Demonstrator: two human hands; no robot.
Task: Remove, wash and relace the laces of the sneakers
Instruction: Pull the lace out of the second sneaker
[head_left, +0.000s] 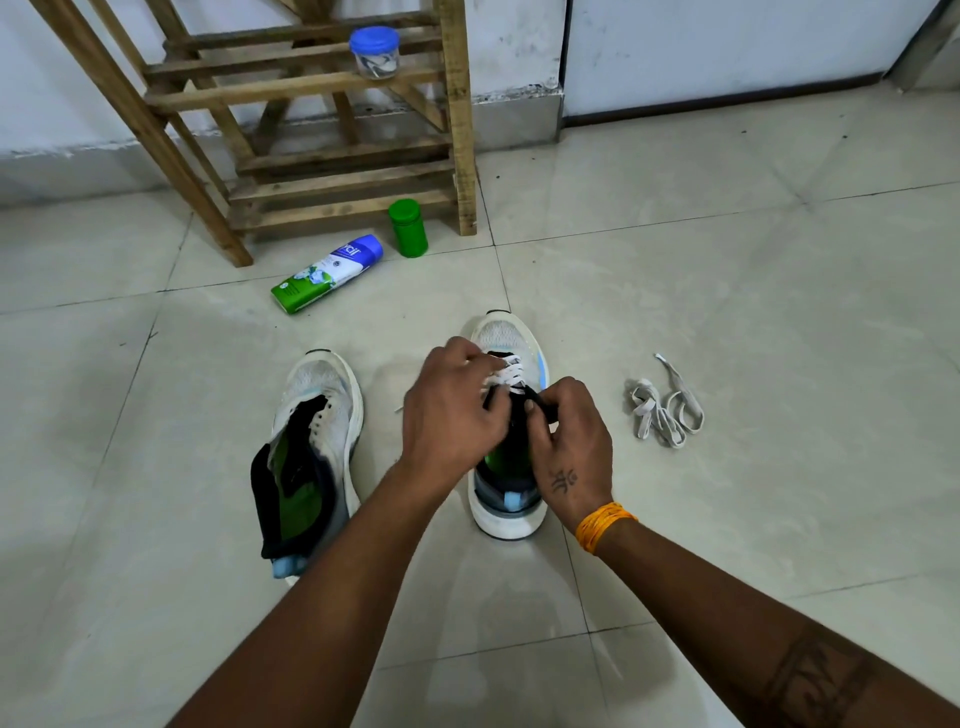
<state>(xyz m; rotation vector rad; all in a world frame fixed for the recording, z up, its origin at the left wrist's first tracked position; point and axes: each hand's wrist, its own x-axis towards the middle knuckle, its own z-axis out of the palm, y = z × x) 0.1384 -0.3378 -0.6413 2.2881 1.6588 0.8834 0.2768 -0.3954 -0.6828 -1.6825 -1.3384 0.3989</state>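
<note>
Two white sneakers stand on the tiled floor. The left sneaker (317, 415) has no lace and its black tongue lies open over a green insole. The right sneaker (511, 338) still carries a white lace (508, 370) across its front eyelets. My left hand (452, 410) pinches that lace over the shoe. My right hand (571, 447) pinches the black tongue (519, 410) at the shoe's right side. A loose white lace (665, 408) lies in a heap on the floor to the right.
A wooden rack (311, 156) stands against the back wall with a blue-lidded jar (374, 52) on a shelf. A green bottle (409, 228) stands before it, and a blue and green tube (327, 273) lies on the floor.
</note>
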